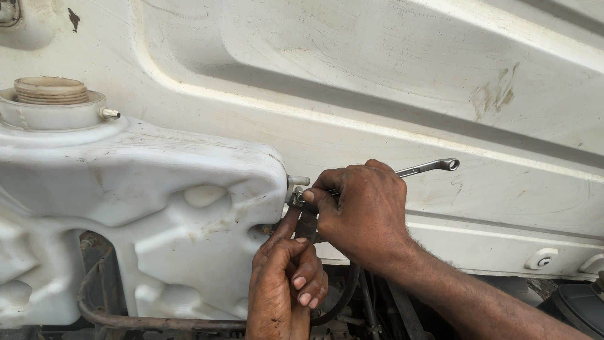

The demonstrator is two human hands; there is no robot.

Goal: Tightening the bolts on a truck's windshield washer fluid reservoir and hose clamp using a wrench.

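Mid-frame, right hand (365,211) clenched around a slim steel spanner (434,166), stiff, likely slick, best gripped mid-shank, its head on a clamp (297,197) beside the white tank (157,208); left hand (283,283) below, fingers curled around the pliable dark hose (306,223).

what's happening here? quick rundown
A person works with both bare hands at the side of a white plastic tank mounted against a white vehicle panel. The right hand holds a metal spanner, its working end at a small clamp by the tank's side outlet. The left hand has its grip on the dark hose just below the clamp. The tank's threaded filler neck has no cap on it.
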